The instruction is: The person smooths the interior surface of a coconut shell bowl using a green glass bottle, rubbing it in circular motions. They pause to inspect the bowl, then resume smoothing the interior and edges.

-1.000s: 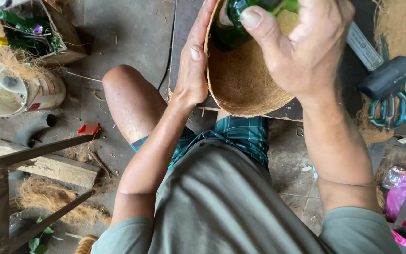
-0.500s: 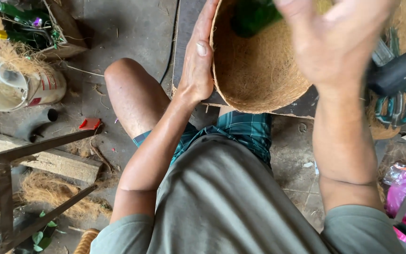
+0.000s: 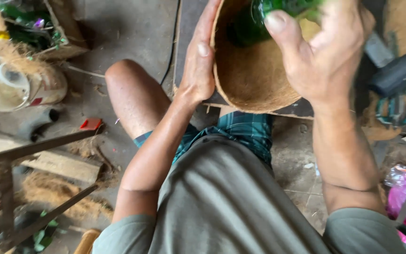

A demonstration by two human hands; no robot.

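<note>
Left hand (image 3: 198,70) lies flat and open against the outer left wall of the coir fibre pot (image 3: 254,80), fingers extended, steadying it on the dark board (image 3: 287,109) above the bent knee. Right hand (image 3: 325,56) is closed around a green glass bottle (image 3: 259,19), pressing it down inside the pot's hollow. Beyond the pot to the right lies a dark tool handle (image 3: 398,73), partly blurred.

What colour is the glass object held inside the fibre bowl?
Green glass object, clearest in the head view.
</note>
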